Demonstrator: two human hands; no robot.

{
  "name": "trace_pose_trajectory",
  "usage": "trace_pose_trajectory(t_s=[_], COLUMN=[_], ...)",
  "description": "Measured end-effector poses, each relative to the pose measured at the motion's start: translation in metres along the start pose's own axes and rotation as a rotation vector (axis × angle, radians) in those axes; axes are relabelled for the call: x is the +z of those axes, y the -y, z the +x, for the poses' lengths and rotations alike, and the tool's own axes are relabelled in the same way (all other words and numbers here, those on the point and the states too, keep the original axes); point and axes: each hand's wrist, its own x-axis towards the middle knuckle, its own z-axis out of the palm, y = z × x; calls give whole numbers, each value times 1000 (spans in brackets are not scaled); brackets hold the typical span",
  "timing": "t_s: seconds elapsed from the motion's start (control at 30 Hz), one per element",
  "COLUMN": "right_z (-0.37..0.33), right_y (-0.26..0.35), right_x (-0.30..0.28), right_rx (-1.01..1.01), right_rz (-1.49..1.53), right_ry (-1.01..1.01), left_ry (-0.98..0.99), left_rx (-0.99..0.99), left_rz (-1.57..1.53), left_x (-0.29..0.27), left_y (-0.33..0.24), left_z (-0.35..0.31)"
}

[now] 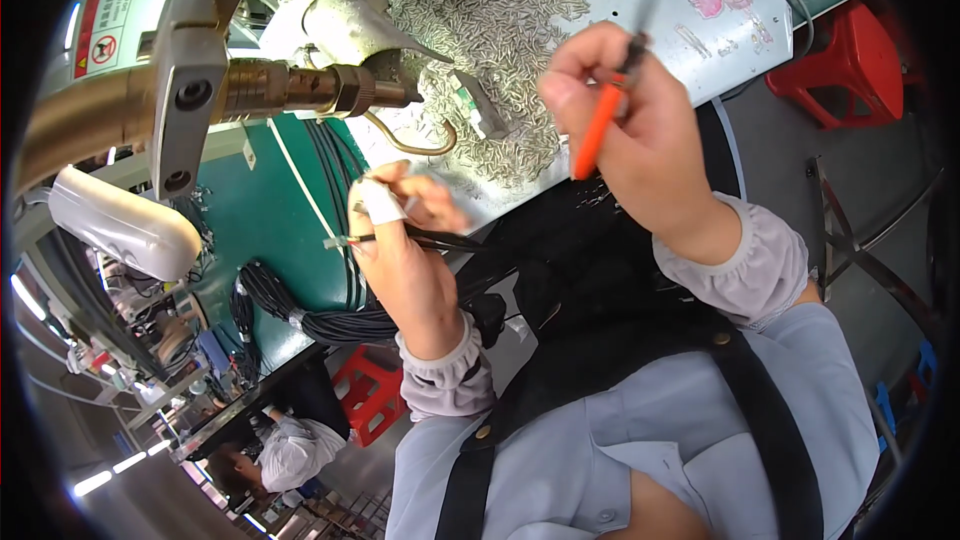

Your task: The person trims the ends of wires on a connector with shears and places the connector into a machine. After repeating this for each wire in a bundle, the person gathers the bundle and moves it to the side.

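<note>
Left fingers (432, 202) curl around the black cable (452, 240) behind its end — apparently leaving that exposed — while right fingers (600, 45) clasp an orange-handled tool (598, 130).

You've got a red plastic stool (850, 70) on the grey floor (775, 165) off to your right, another red stool (372, 405) down left, a green-topped bench (250, 220), plus bright tube lights (92, 483) glowing lower left.
</note>
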Motion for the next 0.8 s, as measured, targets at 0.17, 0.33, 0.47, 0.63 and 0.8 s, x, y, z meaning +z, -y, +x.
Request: trace_pose_trajectory(t_s=[0.17,0.33,0.47,0.63,0.8], right_z=[-20,-27,-36,-39,-34], right_y=[6,8,1,20,13], right_x=[7,9,11,5,11], right_rx=[-88,-32,20,458,662], right_rz=[-208,-272,-124,63,109], right_ry=[169,353,133,228,477], left_ry=[565,400,455,282,278], left_rx=[-304,-314,-186,304,276], left_rz=[-322,-119,-178,307,265], left_x=[-13,1,-12,-16,-18], left_y=[-4,-8,1,11,8], left_z=[-24,-48,-52,-54,-54])
